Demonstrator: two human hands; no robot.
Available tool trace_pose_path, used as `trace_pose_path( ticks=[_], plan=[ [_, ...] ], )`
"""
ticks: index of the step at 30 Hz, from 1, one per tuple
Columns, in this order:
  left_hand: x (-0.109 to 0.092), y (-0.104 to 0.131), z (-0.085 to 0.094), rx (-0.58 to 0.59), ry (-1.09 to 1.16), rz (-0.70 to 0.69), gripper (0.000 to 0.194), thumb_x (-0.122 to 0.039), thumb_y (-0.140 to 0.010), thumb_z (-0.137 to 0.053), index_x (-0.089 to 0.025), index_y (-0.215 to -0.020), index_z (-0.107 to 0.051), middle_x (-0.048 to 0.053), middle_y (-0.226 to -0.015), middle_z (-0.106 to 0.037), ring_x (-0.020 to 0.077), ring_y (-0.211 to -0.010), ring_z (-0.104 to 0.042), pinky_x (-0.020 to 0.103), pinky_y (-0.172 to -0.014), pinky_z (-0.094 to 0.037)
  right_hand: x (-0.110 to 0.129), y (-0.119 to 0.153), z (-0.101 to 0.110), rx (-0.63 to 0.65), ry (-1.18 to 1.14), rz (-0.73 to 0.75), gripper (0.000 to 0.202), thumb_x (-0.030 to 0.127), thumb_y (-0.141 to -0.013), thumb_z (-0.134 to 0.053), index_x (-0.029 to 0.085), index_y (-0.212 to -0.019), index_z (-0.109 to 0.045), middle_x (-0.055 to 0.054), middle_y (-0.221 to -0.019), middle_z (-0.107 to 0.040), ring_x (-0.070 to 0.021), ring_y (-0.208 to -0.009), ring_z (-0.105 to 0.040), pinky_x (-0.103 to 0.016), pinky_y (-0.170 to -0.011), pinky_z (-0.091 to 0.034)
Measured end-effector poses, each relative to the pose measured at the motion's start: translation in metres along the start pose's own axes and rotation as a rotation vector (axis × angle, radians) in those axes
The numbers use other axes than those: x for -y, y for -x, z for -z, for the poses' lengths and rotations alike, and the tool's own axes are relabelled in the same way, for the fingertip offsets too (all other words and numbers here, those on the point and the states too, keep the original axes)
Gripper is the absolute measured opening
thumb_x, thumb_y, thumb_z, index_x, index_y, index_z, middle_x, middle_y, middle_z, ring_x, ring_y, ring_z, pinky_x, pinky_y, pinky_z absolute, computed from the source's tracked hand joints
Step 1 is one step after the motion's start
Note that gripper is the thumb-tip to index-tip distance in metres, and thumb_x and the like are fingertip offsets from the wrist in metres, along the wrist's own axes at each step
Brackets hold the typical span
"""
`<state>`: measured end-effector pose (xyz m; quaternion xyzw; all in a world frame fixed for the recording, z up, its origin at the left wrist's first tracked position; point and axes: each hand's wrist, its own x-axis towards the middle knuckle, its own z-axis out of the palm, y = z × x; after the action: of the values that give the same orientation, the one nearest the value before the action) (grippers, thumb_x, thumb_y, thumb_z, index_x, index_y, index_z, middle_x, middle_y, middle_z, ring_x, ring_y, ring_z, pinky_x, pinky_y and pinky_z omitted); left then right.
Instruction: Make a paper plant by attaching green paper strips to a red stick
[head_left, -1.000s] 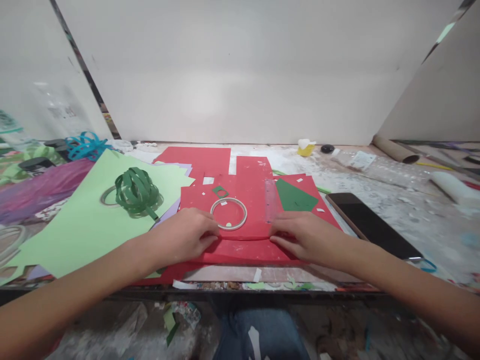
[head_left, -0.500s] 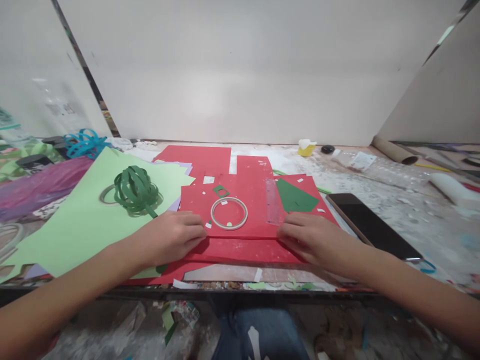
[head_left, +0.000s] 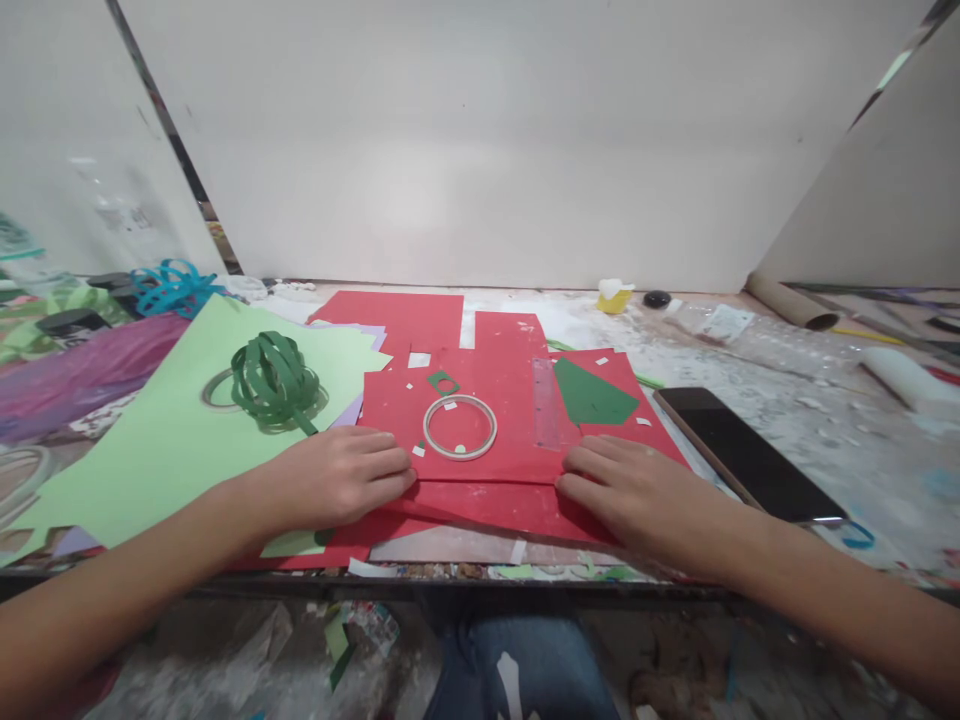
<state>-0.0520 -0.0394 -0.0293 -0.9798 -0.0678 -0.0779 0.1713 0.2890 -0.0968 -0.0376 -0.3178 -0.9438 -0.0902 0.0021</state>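
Observation:
Near the table's front edge, a red paper [head_left: 487, 505] with a folded strip stretches between my hands. My left hand [head_left: 349, 478] is closed on its left end, fingertips at the fold line. At the right end my right hand [head_left: 626, 492] grips it likewise, fingers curled and thumb hidden. Just beyond the fold, a roll of tape [head_left: 426, 428] lies flat on red sheets. A clear ruler [head_left: 545, 400] and a green paper piece [head_left: 594, 392] are close to my right hand. A small green square with a hole [head_left: 443, 383] lies behind the tape.
On the left, a green paper-strip ball [head_left: 274, 380] rests on light green sheets [head_left: 165, 440]. A phone [head_left: 739, 450] lies right of my right hand. Farther back are a yellow cup [head_left: 614, 298], a plastic bottle [head_left: 750, 335] and a cardboard tube [head_left: 791, 303]. A white panel [head_left: 480, 150] stands behind.
Both hands stay on the red paper and have shifted slightly toward the front edge. The fold line sits a little lower, and the strip's near edge now slants down to the right.

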Motion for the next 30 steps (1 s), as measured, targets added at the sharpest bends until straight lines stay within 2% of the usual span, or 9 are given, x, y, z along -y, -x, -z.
trace_pose_path(
  ticks=[6,9,11,15,19,22,24,27,30],
  plan=[
    [0.002,0.004,-0.005,-0.006,0.107,0.03,0.03,-0.007,-0.094,-0.038,-0.015,-0.097,-0.067,0.009,-0.096,-0.071,0.0195,-0.08,-0.063,0.03,-0.068,-0.048,-0.002,0.006,-0.003,-0.037,-0.15,-0.041,0.019,0.011,-0.09,-0.048,0.017,-0.09,-0.066,-0.01,-0.087,-0.062,-0.0199,-0.078,-0.055,-0.031,-0.071,-0.04],
    [0.002,0.006,-0.011,-0.025,0.286,0.137,0.026,-0.006,-0.088,-0.045,-0.018,-0.093,-0.068,0.007,-0.097,-0.071,0.0183,-0.085,-0.063,0.028,-0.073,-0.048,-0.003,0.005,-0.002,-0.077,-0.282,-0.119,0.026,0.016,-0.094,-0.044,0.018,-0.089,-0.069,-0.01,-0.086,-0.062,-0.0187,-0.079,-0.057,-0.029,-0.07,-0.042],
    [0.002,0.004,-0.012,-0.011,0.415,0.261,0.025,-0.007,-0.087,-0.048,-0.019,-0.089,-0.07,0.006,-0.095,-0.071,0.017,-0.086,-0.063,0.026,-0.075,-0.048,-0.005,0.002,-0.001,-0.045,-0.358,-0.187,0.027,0.017,-0.095,-0.043,0.017,-0.089,-0.07,-0.01,-0.087,-0.063,-0.0186,-0.079,-0.058,-0.029,-0.07,-0.043],
    [0.004,-0.006,-0.005,0.107,0.613,0.472,0.022,-0.021,-0.091,-0.053,-0.018,-0.079,-0.071,0.005,-0.084,-0.068,0.0138,-0.074,-0.061,0.023,-0.067,-0.045,-0.009,-0.005,0.004,0.04,-0.507,-0.303,0.024,0.022,-0.094,-0.048,0.019,-0.085,-0.07,-0.008,-0.086,-0.063,-0.0173,-0.077,-0.058,-0.028,-0.068,-0.043],
    [0.014,-0.022,0.005,0.223,0.716,0.506,0.025,-0.027,-0.091,-0.055,-0.018,-0.075,-0.071,0.002,-0.076,-0.066,0.0116,-0.065,-0.06,0.022,-0.062,-0.042,-0.01,-0.016,0.008,0.056,-0.495,-0.336,0.026,0.03,-0.093,-0.051,0.018,-0.074,-0.065,-0.006,-0.08,-0.061,-0.0171,-0.073,-0.056,-0.027,-0.064,-0.039],
    [0.02,-0.038,0.005,0.325,0.738,0.52,0.025,-0.031,-0.088,-0.06,-0.018,-0.069,-0.069,0.001,-0.066,-0.066,0.0113,-0.056,-0.057,0.022,-0.055,-0.038,-0.009,-0.026,0.009,0.078,-0.437,-0.324,0.024,0.026,-0.09,-0.053,0.018,-0.068,-0.058,-0.004,-0.073,-0.058,-0.0158,-0.068,-0.053,-0.026,-0.061,-0.035],
    [0.02,-0.05,0.002,0.352,0.718,0.515,0.023,-0.035,-0.086,-0.062,-0.019,-0.072,-0.07,0.0,-0.064,-0.067,0.0124,-0.056,-0.058,0.023,-0.053,-0.037,-0.009,-0.031,0.009,0.107,-0.415,-0.312,0.024,0.024,-0.088,-0.054,0.018,-0.065,-0.055,-0.003,-0.069,-0.057,-0.0148,-0.065,-0.051,-0.026,-0.06,-0.033],
    [0.01,-0.069,-0.002,0.302,0.634,0.496,0.017,-0.036,-0.085,-0.063,-0.022,-0.085,-0.072,0.001,-0.072,-0.071,0.0152,-0.062,-0.061,0.025,-0.054,-0.037,-0.01,-0.036,0.011,0.15,-0.398,-0.31,0.025,0.024,-0.087,-0.054,0.018,-0.063,-0.052,-0.002,-0.066,-0.057,-0.0141,-0.063,-0.049,-0.027,-0.059,-0.031],
    [-0.004,-0.086,-0.002,0.256,0.477,0.485,0.012,-0.025,-0.084,-0.059,-0.021,-0.083,-0.071,0.003,-0.077,-0.071,0.0179,-0.065,-0.062,0.027,-0.054,-0.036,-0.012,-0.037,0.012,0.172,-0.393,-0.319,0.025,0.024,-0.086,-0.054,0.018,-0.063,-0.052,-0.002,-0.065,-0.057,-0.0142,-0.063,-0.049,-0.027,-0.06,-0.031]
  ],
)
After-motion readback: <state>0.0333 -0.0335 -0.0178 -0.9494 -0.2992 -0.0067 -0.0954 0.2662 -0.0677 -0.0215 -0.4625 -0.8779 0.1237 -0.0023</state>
